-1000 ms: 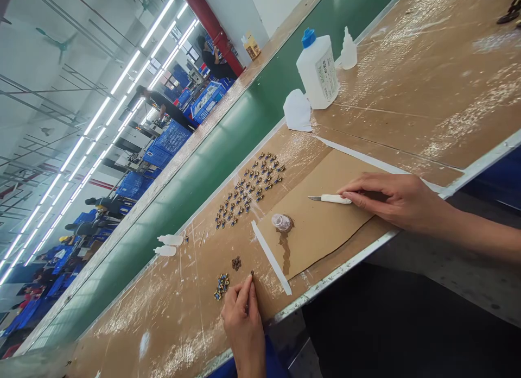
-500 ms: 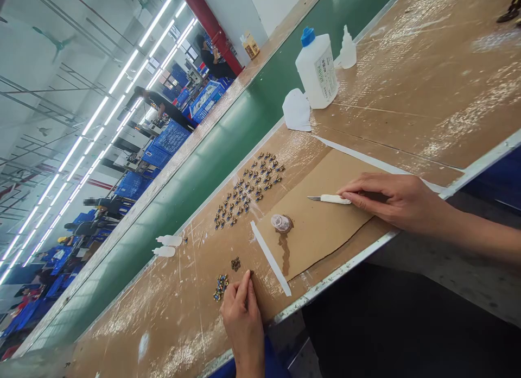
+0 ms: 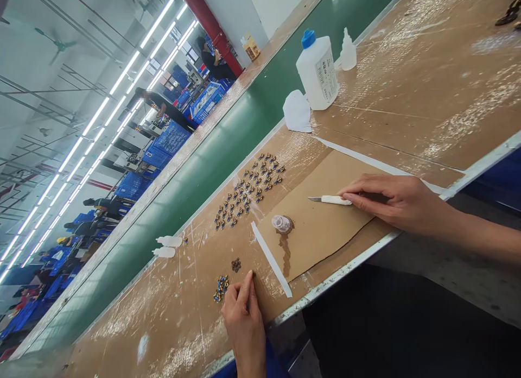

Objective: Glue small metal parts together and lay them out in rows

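Observation:
In my right hand (image 3: 391,201) I hold a craft knife (image 3: 334,200) by the end of its white handle, its blade pointing left over a brown cardboard sheet (image 3: 325,242). Thumb and fingers are closed on it. My left hand (image 3: 245,313) rests on the table with its fingertips pressed together; whatever they pinch, if anything, is too small to make out. Just beyond lie a little pile of dark brown pieces (image 3: 236,265) and a heap of blue-and-gold parts (image 3: 221,289). A small whitish jar (image 3: 280,222) stands on the cardboard beside a wet brown streak.
Rows of blue-and-gold parts (image 3: 250,189) cover the table further off. A large white bottle (image 3: 319,74) with a blue cap, a small dropper bottle (image 3: 348,51) and a white scrap (image 3: 297,112) stand behind. Two small bottles (image 3: 167,242) lie left. A green belt (image 3: 203,166) runs along the table.
Both hands and the craft knife stay almost where they were. The view has shifted very slightly.

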The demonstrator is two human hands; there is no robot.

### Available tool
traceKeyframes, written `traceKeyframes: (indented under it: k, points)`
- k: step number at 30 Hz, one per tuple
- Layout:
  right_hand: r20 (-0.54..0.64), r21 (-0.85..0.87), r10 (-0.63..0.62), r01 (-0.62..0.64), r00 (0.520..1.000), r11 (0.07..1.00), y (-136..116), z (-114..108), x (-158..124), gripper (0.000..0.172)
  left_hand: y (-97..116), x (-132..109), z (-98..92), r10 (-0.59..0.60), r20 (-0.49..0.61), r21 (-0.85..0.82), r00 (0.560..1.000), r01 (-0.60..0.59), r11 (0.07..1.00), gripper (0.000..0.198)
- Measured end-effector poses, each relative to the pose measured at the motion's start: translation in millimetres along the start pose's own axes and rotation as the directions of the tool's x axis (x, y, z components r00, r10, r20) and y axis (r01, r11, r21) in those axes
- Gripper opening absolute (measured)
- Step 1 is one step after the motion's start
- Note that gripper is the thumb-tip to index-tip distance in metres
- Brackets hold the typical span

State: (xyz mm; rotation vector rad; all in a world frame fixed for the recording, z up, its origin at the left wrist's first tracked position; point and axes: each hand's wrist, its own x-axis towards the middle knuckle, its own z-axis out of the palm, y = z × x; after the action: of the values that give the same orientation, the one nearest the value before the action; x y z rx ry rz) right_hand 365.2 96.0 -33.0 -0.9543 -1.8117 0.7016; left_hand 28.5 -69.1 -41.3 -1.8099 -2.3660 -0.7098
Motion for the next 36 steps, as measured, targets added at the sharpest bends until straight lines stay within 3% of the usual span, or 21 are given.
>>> traceKeyframes:
  k: [11, 15, 20, 26, 33, 36]
  points:
    - [-0.031, -0.015, -0.005, 0.004, 0.999, 1.000, -1, 0, 1, 0.018, 1, -6, -3.5, -0.033, -0.063, -0.034, 0.997, 0.031, 0.999, 0.031]
    - [-0.013, -0.026, 0.019, -0.020, 1.000, 0.999, 1, 0, 0, 0.018, -17, -10, -19.7, -0.143, -0.167, -0.028, 0.976, 0.140, 0.990, 0.033]
    - [0.009, -0.007, 0.030, -0.030, 1.000, 1.000, 5, 1, 0, 0.018, -49, -2, -44.2, -0.320, -0.200, -0.007, 0.926, 0.326, 0.945, 0.035]
    - [-0.021, -0.004, 0.030, -0.030, 0.999, 1.000, 5, 3, -1, 0.020, -66, 13, -54.5, -0.363, -0.093, 0.025, 0.927, 0.367, 0.930, 0.033]
    - [-0.035, -0.006, -0.034, 0.034, 0.999, 0.999, 14, 5, -1, 0.028, -62, 21, -56.0, -0.355, 0.040, 0.041, 0.934, 0.353, 0.935, 0.025]
    - [-0.032, -0.002, -0.044, 0.043, 0.999, 0.999, 16, 6, 0, 0.031, -58, 21, -55.2, -0.364, 0.055, 0.058, 0.930, 0.361, 0.931, 0.032]
